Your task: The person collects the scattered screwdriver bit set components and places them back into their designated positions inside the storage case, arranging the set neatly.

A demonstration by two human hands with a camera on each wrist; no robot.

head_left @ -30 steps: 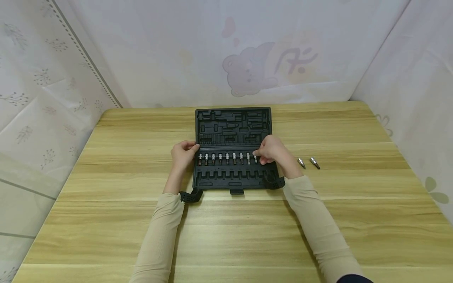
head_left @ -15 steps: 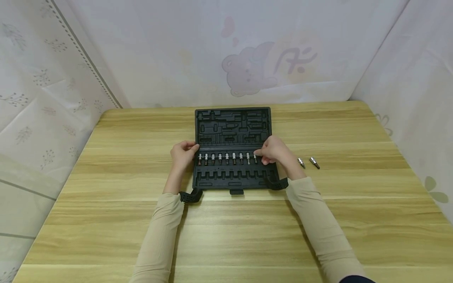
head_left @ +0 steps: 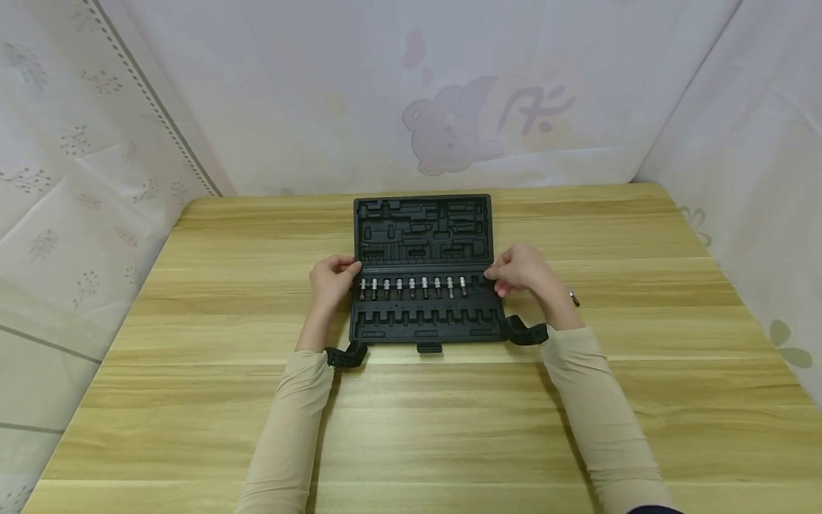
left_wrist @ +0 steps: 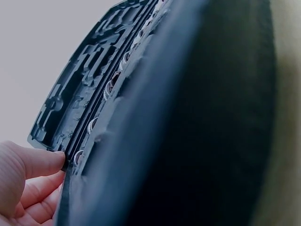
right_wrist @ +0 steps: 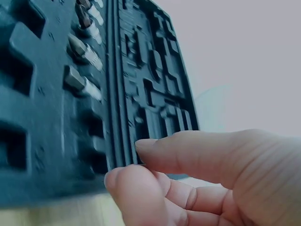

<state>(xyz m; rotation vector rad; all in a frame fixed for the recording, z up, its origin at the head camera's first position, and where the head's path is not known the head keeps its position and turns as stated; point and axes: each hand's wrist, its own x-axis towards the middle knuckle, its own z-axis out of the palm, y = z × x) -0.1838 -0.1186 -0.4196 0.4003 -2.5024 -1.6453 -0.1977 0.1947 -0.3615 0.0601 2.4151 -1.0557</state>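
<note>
An open black plastic socket case [head_left: 411, 306] lies on the table, its lid folded back. Several chrome bit sockets [head_left: 424, 287] sit in a row in the upper slots of its tray; the rightmost slot holds none. My left hand [head_left: 330, 283] pinches the case's left edge near the hinge, thumb on top in the left wrist view. At the right edge, my right hand [head_left: 521, 270] hovers with nothing in its loosely bent fingers. In the right wrist view, the nearest bit socket [right_wrist: 84, 84] lies beyond the thumb and index finger [right_wrist: 136, 190].
A loose bit socket [head_left: 574, 297] lies on the wooden table [head_left: 411, 428] right of the case, beside my right wrist. Another that lay nearby is hidden by that arm. A latch tab [head_left: 429, 348] sticks out from the case's front.
My right hand has let go of the rightmost bit socket in the row and moved right to the case's edge. That bit socket stays in its slot. My left hand has not moved.
</note>
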